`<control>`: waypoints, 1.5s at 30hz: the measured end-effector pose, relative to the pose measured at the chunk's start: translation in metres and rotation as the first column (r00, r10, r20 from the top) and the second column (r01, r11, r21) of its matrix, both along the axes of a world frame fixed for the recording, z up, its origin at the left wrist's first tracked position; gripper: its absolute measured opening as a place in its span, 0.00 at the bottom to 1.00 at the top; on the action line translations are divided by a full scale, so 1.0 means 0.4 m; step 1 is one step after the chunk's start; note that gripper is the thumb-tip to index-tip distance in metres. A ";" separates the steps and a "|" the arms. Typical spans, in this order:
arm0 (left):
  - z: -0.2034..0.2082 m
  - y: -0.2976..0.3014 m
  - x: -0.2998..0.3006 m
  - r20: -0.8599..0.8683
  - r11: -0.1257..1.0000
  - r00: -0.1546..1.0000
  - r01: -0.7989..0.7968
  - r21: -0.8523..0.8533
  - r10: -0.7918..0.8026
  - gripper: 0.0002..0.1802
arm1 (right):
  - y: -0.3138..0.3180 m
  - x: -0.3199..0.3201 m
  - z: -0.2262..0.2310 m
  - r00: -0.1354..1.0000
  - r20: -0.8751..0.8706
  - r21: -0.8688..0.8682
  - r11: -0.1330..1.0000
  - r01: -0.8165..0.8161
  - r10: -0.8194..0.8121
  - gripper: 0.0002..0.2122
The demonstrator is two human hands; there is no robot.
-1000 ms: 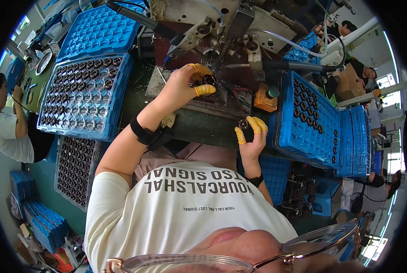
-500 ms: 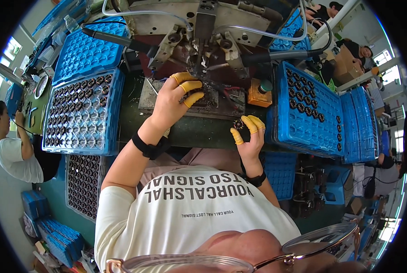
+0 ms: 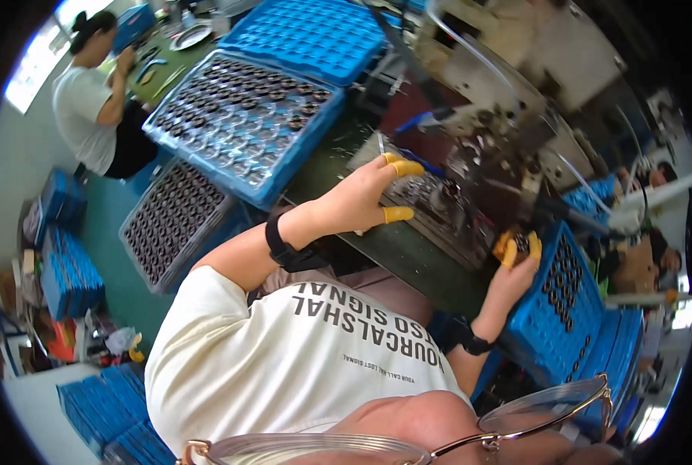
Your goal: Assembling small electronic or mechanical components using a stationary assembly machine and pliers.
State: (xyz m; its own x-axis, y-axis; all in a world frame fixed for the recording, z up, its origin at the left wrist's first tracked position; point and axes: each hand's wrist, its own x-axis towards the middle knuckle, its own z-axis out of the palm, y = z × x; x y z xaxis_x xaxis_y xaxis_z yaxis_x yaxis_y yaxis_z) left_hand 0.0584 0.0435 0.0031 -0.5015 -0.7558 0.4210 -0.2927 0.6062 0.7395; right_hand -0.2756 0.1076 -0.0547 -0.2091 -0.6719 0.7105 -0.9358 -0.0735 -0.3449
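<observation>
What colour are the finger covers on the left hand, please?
Yellow finger covers on the left hand, head view.

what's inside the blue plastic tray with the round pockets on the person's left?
The blue plastic pocket tray holds small dark round parts in most pockets, under a glossy clear cover. Left hand rests beside it; tray underside hidden.

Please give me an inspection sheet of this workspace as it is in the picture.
Surface: dark green bench, metal fixture plate on it.
Job's things: small dark part in right hand; blue tray with dark parts beside it.
Clutter: blue trays of round parts at left.
Hands: left hand on the plate, yellow finger cots.
Cables: clear hoses on machine.
Surroundings: another person working at left.
</observation>
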 end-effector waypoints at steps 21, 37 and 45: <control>-0.103 -0.409 0.768 0.682 0.898 0.598 -0.385 -0.215 0.420 0.14 | 0.138 0.078 0.152 0.940 0.296 0.156 0.962 -0.223 0.170 0.20; -0.090 -0.394 0.781 0.221 0.867 0.883 -0.456 0.202 0.414 0.19 | 0.204 -0.602 0.054 0.807 -0.010 0.457 0.716 0.528 -0.590 0.15; -0.063 -0.142 0.573 -0.073 0.855 0.887 -0.414 0.312 0.457 0.27 | 0.228 -0.583 0.059 0.820 0.097 0.316 0.799 0.512 -0.564 0.14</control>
State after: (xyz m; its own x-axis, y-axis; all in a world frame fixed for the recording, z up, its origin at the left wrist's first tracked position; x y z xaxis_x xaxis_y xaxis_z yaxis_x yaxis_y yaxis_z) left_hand 0.2875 -0.0132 -0.0222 -0.0451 -0.9789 0.1993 -0.3592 0.2020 0.9111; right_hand -0.5088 0.1990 -0.0311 -0.6972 -0.5674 0.4382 -0.7168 0.5414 -0.4395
